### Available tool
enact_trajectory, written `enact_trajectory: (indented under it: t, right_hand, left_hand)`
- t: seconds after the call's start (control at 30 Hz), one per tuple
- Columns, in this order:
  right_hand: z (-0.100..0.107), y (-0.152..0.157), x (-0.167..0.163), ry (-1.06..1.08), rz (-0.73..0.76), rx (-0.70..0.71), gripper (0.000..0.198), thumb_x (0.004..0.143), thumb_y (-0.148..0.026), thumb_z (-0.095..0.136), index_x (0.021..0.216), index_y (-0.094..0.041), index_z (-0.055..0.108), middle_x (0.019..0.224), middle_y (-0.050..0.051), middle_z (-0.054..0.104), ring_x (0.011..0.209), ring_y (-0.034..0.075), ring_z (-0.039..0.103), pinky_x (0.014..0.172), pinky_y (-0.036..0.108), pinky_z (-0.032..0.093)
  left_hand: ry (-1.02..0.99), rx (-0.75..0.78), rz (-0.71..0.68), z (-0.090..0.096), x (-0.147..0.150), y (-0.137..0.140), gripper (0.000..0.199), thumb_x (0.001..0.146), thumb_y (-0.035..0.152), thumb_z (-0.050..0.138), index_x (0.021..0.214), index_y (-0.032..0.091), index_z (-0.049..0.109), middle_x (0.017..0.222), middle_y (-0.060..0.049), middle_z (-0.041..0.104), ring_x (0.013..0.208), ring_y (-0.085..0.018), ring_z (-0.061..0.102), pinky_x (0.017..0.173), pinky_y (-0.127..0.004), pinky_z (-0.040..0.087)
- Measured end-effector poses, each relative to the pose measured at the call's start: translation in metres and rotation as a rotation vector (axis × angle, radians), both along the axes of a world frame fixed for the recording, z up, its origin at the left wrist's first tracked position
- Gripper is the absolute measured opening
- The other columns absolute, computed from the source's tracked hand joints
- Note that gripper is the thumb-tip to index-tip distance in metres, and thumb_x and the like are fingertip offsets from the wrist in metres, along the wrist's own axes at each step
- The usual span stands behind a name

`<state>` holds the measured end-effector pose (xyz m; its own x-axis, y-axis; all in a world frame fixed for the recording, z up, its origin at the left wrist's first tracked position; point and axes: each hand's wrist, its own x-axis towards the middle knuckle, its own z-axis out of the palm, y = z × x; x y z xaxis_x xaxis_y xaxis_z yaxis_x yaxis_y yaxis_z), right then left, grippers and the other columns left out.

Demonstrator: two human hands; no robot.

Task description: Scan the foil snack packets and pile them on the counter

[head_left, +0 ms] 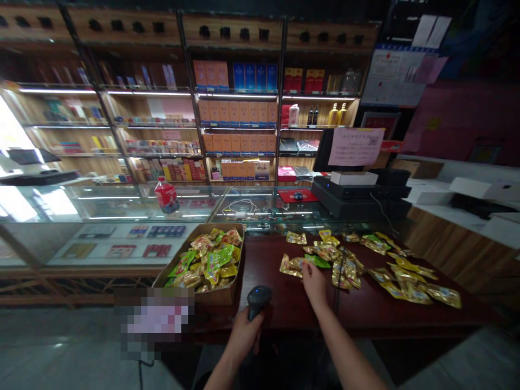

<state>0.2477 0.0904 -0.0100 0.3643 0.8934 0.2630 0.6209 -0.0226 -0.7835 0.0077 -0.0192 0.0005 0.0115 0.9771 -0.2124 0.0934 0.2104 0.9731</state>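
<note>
My left hand [245, 331] is wrapped round the handle of a dark barcode scanner [259, 297], held up at the table's front edge. The scanner's head points away from me, with a small blue light on top. My right hand [314, 283] reaches over the dark red table [266, 260], its fingertips pinched at the right end of a gold snack packet [290, 265]. Just beyond those fingers lies a green snack packet [318, 261]. More gold packets [347, 268] lie right beside my right hand.
A cardboard box [239, 260] full of gold and green packets stands at the table's left. Other loose packets [410, 281] spread to the right. Behind are a glass counter [195, 197], a red-labelled bottle [166, 195], a checkout terminal [359, 197] and stocked shelves [239, 127].
</note>
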Motion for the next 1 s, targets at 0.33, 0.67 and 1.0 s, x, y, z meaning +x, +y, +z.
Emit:
enact_trajectory:
  t: [0.33,0.67,1.0]
  right_hand:
    - [-0.026,-0.012,-0.016,0.457,0.185,-0.01,0.043,0.1,-0.053,0.054,0.119,-0.018,0.068,0.105,0.006,0.077,0.083,0.018,0.074,0.071,0.033,0.06]
    - [-0.035,-0.011,-0.012,0.587,0.299,0.04,0.031,0.098,-0.045,0.061,0.11,-0.016,0.068,0.103,0.003,0.073,0.089,0.018,0.071,0.08,0.037,0.06]
    - [-0.049,-0.006,-0.009,0.609,0.3,0.051,0.027,0.098,-0.041,0.063,0.109,-0.016,0.067,0.103,0.003,0.071,0.086,0.017,0.07,0.076,0.035,0.06]
  left_hand:
    - [0.065,0.036,-0.099,0.048,0.006,-0.046,0.047,0.076,0.062,0.068,0.089,0.018,0.058,0.045,0.01,0.044,0.032,-0.009,0.036,0.034,-0.019,0.026]
    - [0.357,0.331,-0.257,0.081,0.011,-0.046,0.021,0.086,0.02,0.055,0.098,0.014,0.071,0.084,-0.005,0.075,0.077,-0.02,0.066,0.071,-0.025,0.048]
    - [0.395,0.306,-0.305,0.08,0.01,-0.047,0.017,0.084,0.017,0.058,0.094,0.015,0.071,0.085,-0.004,0.076,0.076,-0.021,0.067,0.07,-0.025,0.047]
